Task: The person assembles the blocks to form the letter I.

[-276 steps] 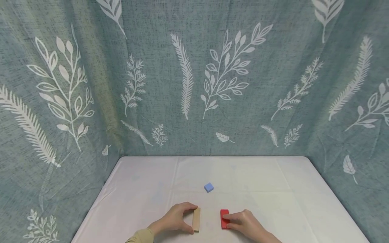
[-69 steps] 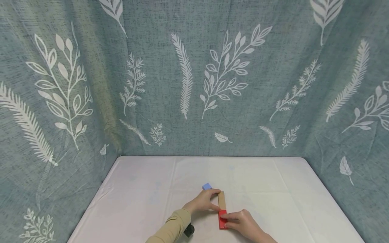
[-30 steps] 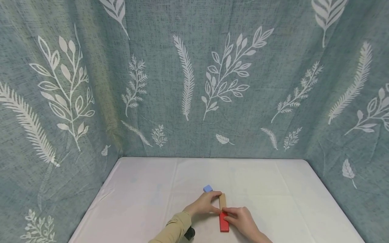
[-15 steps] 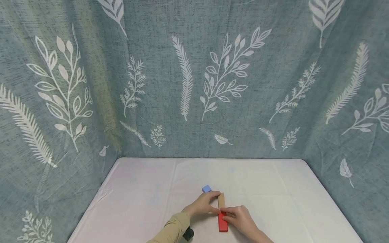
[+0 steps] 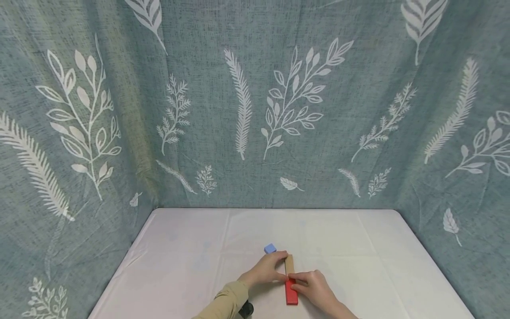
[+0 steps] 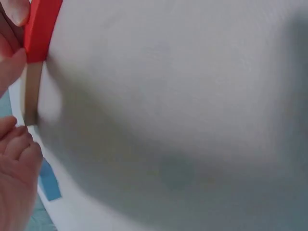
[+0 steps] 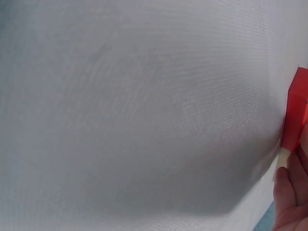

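A plain wooden block and a red block lie end to end in one line on the white table, the red one nearer me. My left hand spans the wooden block lengthwise, fingers at its far end and thumb by the seam. Over the red block's far end, my right hand pinches it close to the seam. The left wrist view shows the red block meeting the wooden block. In the right wrist view, fingers partly cover the red block.
A small blue block sits just beyond my left fingers, partly hidden by them. A black device shows at the left wrist. The white table ends at a green leaf-patterned curtain.
Earlier the wooden block lay apart, left of the red one; my left hand has brought it to the red block's far end. My right hand has shifted from the red block's middle towards the seam.
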The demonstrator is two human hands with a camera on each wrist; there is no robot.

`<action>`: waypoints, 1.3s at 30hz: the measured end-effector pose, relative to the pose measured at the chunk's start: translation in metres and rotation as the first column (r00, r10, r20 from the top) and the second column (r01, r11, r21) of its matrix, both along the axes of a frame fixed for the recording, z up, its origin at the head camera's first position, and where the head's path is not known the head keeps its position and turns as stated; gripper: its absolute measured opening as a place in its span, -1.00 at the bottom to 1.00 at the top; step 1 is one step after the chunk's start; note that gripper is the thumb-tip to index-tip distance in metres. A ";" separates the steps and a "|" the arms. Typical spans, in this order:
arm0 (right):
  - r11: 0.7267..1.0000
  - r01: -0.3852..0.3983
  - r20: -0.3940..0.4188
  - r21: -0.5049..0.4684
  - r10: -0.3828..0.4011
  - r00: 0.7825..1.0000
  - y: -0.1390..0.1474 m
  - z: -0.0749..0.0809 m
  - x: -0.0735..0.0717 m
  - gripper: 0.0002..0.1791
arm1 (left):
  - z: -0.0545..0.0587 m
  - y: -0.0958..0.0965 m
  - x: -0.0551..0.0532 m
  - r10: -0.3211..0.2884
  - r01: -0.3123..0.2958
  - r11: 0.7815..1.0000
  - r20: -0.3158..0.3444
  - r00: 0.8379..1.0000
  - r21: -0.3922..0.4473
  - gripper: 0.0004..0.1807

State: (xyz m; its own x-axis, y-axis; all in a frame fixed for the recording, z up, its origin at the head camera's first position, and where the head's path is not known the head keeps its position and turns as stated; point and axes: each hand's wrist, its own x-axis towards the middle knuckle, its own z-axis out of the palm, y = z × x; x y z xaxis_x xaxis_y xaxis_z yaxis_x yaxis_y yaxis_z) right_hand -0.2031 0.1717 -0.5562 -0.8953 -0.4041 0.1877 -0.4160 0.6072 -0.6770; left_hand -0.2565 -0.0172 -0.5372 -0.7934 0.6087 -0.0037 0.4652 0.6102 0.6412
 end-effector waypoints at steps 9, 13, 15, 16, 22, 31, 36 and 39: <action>1.000 -0.018 -0.049 0.000 0.018 0.999 -0.001 -0.003 -0.001 -0.71 | 0.018 0.006 0.007 -0.009 0.007 1.000 -0.051 0.999 -0.029 -0.31; 1.000 -0.015 -0.041 0.013 0.016 0.999 0.000 -0.002 -0.001 -0.70 | 0.032 0.004 0.007 0.018 -0.018 1.000 -0.032 0.999 0.015 -0.33; 1.000 -0.012 -0.020 0.023 0.012 1.000 0.000 0.000 0.000 -0.69 | 0.039 0.003 0.006 0.023 -0.021 0.999 -0.048 0.999 0.036 -0.34; 1.000 -0.011 -0.012 0.025 0.011 1.000 0.000 0.000 0.000 -0.69 | 0.042 0.002 0.005 0.027 -0.025 0.999 -0.055 0.998 0.041 -0.35; 0.999 0.004 0.007 0.048 -0.004 1.000 0.001 0.003 0.000 -0.70 | 0.063 -0.006 -0.003 0.062 -0.053 0.994 -0.085 0.994 0.098 -0.34; 0.999 0.007 0.051 0.036 -0.009 0.999 -0.001 0.006 0.000 -0.69 | 0.078 -0.019 -0.019 0.169 -0.143 0.961 -0.093 0.981 0.235 -0.38; 0.999 -0.001 0.048 0.038 -0.001 0.999 -0.001 0.006 -0.001 -0.69 | 0.069 -0.025 -0.021 0.198 -0.175 0.952 -0.069 0.978 0.253 -0.38; 0.999 -0.002 0.036 0.043 0.000 0.999 -0.002 0.005 -0.001 -0.70 | 0.061 -0.029 -0.021 0.223 -0.199 0.945 -0.065 0.973 0.259 -0.39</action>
State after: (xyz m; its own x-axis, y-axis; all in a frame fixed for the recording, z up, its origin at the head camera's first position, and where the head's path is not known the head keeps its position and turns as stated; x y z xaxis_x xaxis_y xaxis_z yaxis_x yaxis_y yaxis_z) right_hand -0.2037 0.1700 -0.5511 -0.9008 -0.4118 0.1377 -0.3921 0.6355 -0.6651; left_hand -0.2779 -0.0464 -0.4762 -0.8933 0.3994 0.2059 0.4075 0.5269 0.7459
